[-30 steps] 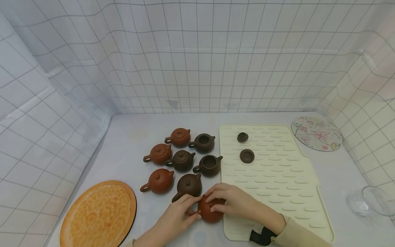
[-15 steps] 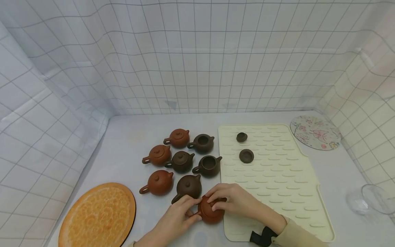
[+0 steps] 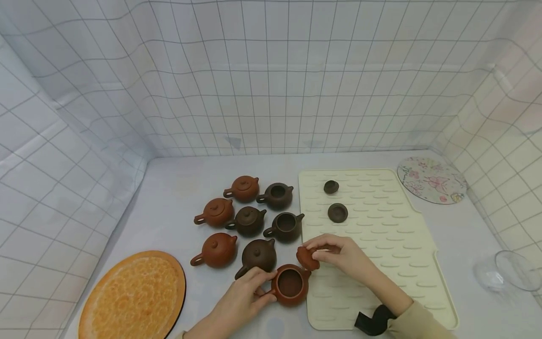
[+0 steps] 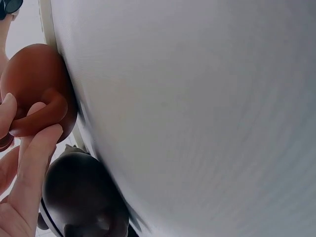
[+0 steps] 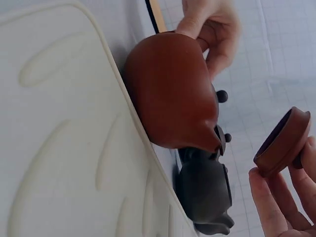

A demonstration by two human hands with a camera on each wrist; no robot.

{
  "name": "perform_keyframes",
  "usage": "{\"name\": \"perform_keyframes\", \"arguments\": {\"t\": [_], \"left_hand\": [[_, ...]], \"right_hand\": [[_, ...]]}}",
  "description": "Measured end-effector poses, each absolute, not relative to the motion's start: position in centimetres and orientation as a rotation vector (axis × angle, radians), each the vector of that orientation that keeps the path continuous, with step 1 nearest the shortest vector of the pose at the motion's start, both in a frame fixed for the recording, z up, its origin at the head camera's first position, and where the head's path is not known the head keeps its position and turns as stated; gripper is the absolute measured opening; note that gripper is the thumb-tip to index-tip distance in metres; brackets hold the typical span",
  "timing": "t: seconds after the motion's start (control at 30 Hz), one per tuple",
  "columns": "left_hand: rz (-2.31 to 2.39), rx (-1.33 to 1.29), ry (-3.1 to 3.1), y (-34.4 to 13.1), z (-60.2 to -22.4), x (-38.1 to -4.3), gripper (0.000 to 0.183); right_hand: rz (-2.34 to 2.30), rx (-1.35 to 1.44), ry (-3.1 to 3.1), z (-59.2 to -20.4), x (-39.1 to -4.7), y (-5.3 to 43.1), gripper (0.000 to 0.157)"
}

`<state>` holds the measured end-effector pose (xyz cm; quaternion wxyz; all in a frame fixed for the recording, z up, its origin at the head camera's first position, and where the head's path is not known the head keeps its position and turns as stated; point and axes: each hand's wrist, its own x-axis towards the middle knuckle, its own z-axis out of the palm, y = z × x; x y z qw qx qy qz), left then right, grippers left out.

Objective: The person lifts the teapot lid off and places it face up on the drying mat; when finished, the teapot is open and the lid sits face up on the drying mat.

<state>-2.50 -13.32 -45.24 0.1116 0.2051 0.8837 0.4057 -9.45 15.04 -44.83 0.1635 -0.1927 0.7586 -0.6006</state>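
A reddish-brown clay teapot [image 3: 290,284] stands uncovered at the mat's left edge, its round opening facing up. My left hand [image 3: 242,299] pinches its handle, as the left wrist view shows with thumb and fingers around the handle [image 4: 42,118]. Just above and right of the opening, my right hand [image 3: 338,254] holds the teapot's red lid [image 3: 307,259], tilted and apart from the pot. In the right wrist view the lid [image 5: 284,143] is pinched between fingertips, its hollow underside showing. A dark lidded teapot [image 3: 259,256] sits right behind my left hand.
Several more red and dark teapots stand behind, including two dark open ones [image 3: 286,227]. Two dark lids [image 3: 338,213] lie on the cream mat [image 3: 381,235]. A round orange board [image 3: 135,296] is at left, a floral disc [image 3: 432,180] back right, a glass [image 3: 514,270] at right.
My right hand has lifted the lid off the red teapot and moved it up and to the right, uncovering the opening. My left hand stays on the handle.
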Motion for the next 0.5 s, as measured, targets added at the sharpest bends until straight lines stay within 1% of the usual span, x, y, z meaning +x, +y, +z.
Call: {"name": "perform_keyframes", "arguments": {"t": [0.13,0.23,0.3,0.4,0.5], "left_hand": [[1.187,0.602,2.594,-13.3,-45.2,-2.5,0.045],[1.186,0.604,2.596,-13.3,-45.2,-2.5,0.044],[1.189,0.606,2.597,-13.3,-45.2,-2.5,0.044],[1.193,0.609,2.6,-13.3,-45.2,-2.5,0.045],[1.193,0.614,2.602,-13.3,-45.2,-2.5,0.045]], "right_hand": [[-1.745,-0.341,2.093,-44.9,-9.8,16.1,0.031],[-1.841,-0.248,1.956,-45.1,-10.0,16.7,0.036],[-1.934,-0.215,1.823,-45.3,-10.1,17.1,0.031],[-2.032,-0.191,1.657,-45.7,-10.2,17.7,0.02],[-2.075,-0.159,1.574,-46.0,-10.3,18.3,0.017]]}}
